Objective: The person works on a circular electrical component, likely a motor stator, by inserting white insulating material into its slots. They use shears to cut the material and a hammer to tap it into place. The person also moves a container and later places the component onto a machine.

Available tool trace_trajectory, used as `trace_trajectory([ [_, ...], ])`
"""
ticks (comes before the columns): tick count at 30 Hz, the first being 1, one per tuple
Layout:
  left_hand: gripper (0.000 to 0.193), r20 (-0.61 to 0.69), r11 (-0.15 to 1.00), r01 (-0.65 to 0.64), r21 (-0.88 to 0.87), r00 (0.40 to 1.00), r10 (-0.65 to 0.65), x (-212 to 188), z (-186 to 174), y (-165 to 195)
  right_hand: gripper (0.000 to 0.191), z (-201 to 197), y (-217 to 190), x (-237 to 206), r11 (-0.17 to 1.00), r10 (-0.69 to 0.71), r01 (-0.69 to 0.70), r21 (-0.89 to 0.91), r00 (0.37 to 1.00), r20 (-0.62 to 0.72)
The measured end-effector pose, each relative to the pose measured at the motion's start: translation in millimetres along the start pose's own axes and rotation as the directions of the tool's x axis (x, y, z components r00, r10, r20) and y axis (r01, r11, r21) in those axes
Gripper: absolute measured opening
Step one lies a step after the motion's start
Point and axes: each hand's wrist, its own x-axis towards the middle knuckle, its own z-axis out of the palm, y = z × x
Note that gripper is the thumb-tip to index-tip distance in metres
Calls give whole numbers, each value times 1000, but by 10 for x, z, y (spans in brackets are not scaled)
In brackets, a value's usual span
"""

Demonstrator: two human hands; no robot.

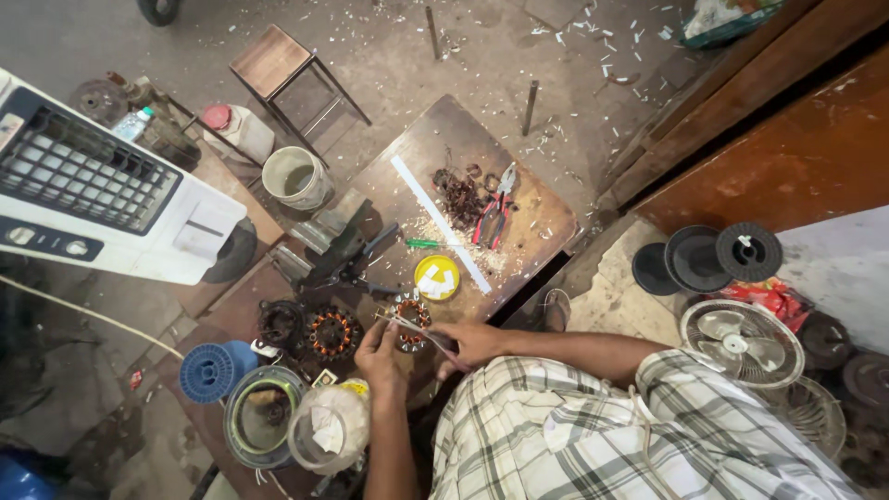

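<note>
At a cluttered workbench (519, 208), the left hand (381, 350) and right hand (470, 343) together grip a copper-wound stator (411, 322) beside a yellow lid (436, 277).

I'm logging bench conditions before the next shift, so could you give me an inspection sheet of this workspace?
Surface: worn wooden bench, dusty, littered with white scraps.
Job's things: small copper-wound stator and a thin rod-like tool, between both hands.
Clutter: second stator, red-handled pliers, yellow lid, blue spool, white strip.
Grippers: left hand beside the stator; right hand grips the tool.
Cables: pale cord across the floor.
Surroundings: air cooler, stool, fan guard.
</note>
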Motion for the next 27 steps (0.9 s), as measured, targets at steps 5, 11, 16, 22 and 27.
trace_trajectory([
  [5,25,31,996,71,48,997,-72,-23,13,103,90,88,56,145,997,-16,8,-74,994,-107],
  [11,37,-51,995,-65,79,996,70,-26,-50,42,93,152,111,272,973,-181,163,-163,978,-107],
  [16,27,29,977,-87,-197,995,94,-53,14,103,82,102,-104,241,983,68,-79,-168,995,-70],
  [22,23,13,986,-91,-139,996,93,-102,26,218,85,47,-277,249,974,-133,112,-195,986,-99],
  [27,22,55,983,-94,-156,993,104,-98,31,236,97,12,-346,228,979,-1,-10,-203,998,-56],
])
